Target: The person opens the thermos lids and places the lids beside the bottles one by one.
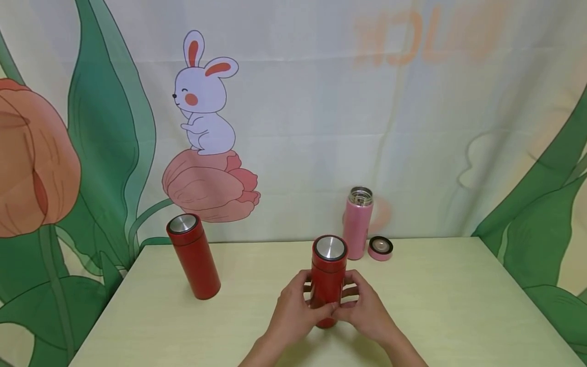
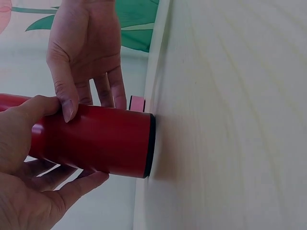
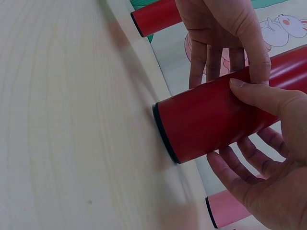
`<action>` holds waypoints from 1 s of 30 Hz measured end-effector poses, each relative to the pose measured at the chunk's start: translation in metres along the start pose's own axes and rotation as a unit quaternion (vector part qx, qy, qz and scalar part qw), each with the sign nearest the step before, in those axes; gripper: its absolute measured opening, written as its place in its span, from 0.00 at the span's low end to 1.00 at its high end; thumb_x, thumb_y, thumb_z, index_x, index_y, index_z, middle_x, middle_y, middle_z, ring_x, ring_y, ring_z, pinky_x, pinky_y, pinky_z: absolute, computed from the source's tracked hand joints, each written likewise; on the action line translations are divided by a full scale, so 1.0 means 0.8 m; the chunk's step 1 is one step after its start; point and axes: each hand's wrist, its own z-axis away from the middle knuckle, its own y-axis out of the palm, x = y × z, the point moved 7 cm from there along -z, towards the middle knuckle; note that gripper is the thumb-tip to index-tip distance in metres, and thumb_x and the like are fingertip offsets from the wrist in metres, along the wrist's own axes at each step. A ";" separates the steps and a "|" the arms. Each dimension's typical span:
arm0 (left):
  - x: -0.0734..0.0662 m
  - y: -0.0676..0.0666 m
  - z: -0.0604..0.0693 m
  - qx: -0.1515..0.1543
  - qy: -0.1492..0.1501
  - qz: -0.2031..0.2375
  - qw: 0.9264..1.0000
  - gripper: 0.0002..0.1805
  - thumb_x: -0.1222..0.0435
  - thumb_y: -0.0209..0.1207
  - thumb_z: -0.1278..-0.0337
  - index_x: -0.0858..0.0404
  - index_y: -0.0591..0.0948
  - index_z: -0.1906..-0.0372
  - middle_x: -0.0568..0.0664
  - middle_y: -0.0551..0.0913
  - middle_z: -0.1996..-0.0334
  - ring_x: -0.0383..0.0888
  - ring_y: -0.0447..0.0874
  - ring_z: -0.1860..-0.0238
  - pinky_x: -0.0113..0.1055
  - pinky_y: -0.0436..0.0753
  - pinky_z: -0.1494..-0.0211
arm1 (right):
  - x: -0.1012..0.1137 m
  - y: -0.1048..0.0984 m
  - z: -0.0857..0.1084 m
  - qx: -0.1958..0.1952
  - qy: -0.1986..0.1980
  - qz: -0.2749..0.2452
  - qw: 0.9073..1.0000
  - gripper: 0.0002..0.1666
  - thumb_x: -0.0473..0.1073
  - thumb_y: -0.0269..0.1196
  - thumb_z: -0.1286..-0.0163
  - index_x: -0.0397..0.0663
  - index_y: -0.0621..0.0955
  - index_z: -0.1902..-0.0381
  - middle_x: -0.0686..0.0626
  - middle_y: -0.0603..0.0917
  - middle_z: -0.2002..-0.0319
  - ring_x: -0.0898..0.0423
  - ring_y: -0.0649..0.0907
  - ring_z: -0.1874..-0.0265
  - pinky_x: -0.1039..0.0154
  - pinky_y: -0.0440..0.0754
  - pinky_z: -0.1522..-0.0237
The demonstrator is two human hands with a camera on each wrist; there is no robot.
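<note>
A red bottle with a silver-topped lid [image 1: 328, 260] stands upright at the table's front middle, gripped low from both sides. My left hand [image 1: 295, 308] curls round its left side, thumb across the front; my right hand [image 1: 365, 309] does the same on the right, the thumbs meeting. In the left wrist view the bottle's black base [image 2: 150, 146] is at the tabletop, with the left hand [image 2: 29, 163] below the bottle and the right hand [image 2: 86, 52] above. The right wrist view shows the red body [image 3: 211, 120] between the right hand [image 3: 273, 167] and left hand [image 3: 225, 33].
Another red bottle [image 1: 194, 257] stands at the left of the table [image 1: 257, 275]. Behind the held bottle, a lidless pink bottle [image 1: 358, 224] stands beside its pink lid [image 1: 380, 248]. A printed cloth [image 1: 293, 102] hangs along the back edge.
</note>
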 end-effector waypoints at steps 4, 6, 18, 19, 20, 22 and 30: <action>-0.001 0.000 0.000 0.011 0.004 -0.010 1.000 0.38 0.51 0.75 0.47 0.58 0.72 0.34 0.50 0.82 0.42 0.49 0.81 0.42 0.44 0.88 0.44 | 0.000 0.001 0.001 0.003 -0.002 0.003 1.000 0.37 0.35 0.80 0.46 0.48 0.75 0.40 0.41 0.79 0.48 0.49 0.82 0.52 0.62 0.87 0.51; 0.000 0.000 0.000 0.015 0.004 -0.014 1.000 0.38 0.51 0.75 0.47 0.58 0.72 0.34 0.49 0.82 0.42 0.49 0.81 0.42 0.45 0.88 0.44 | -0.001 0.001 0.000 0.001 -0.002 0.005 1.000 0.38 0.35 0.80 0.47 0.48 0.75 0.40 0.41 0.79 0.49 0.49 0.82 0.52 0.62 0.87 0.51; 0.000 0.001 0.001 0.029 0.001 -0.020 0.999 0.36 0.52 0.72 0.47 0.57 0.71 0.34 0.49 0.81 0.42 0.49 0.80 0.40 0.49 0.85 0.40 | -0.002 0.007 0.000 -0.012 -0.017 0.035 0.999 0.38 0.33 0.79 0.48 0.46 0.75 0.41 0.42 0.80 0.53 0.50 0.82 0.56 0.64 0.87 0.55; 0.000 0.001 0.001 0.025 0.001 -0.021 0.999 0.37 0.51 0.73 0.47 0.57 0.71 0.35 0.48 0.81 0.42 0.48 0.81 0.40 0.48 0.85 0.40 | -0.001 0.007 0.000 -0.014 -0.016 0.037 0.999 0.37 0.33 0.79 0.48 0.46 0.75 0.41 0.42 0.80 0.54 0.50 0.82 0.56 0.64 0.87 0.56; 0.000 0.001 0.001 0.020 0.001 -0.023 1.000 0.37 0.49 0.73 0.47 0.56 0.71 0.35 0.47 0.82 0.43 0.47 0.81 0.41 0.48 0.85 0.41 | -0.001 0.007 0.000 -0.016 -0.016 0.039 0.999 0.37 0.33 0.79 0.48 0.46 0.75 0.42 0.43 0.81 0.55 0.50 0.82 0.56 0.64 0.87 0.56; -0.001 0.002 0.001 0.004 0.000 -0.025 1.000 0.39 0.45 0.75 0.49 0.55 0.72 0.36 0.46 0.83 0.44 0.46 0.82 0.43 0.47 0.84 0.42 | 0.001 0.008 0.001 -0.020 -0.015 0.043 0.999 0.37 0.32 0.79 0.49 0.46 0.75 0.42 0.43 0.81 0.55 0.50 0.81 0.56 0.64 0.87 0.58; -0.003 0.010 0.001 -0.065 -0.018 -0.062 0.996 0.39 0.40 0.76 0.54 0.55 0.73 0.42 0.46 0.88 0.52 0.43 0.86 0.53 0.42 0.83 0.51 | 0.001 0.009 0.002 -0.036 -0.010 0.071 0.997 0.38 0.35 0.80 0.51 0.48 0.76 0.42 0.46 0.81 0.56 0.52 0.82 0.56 0.64 0.85 0.59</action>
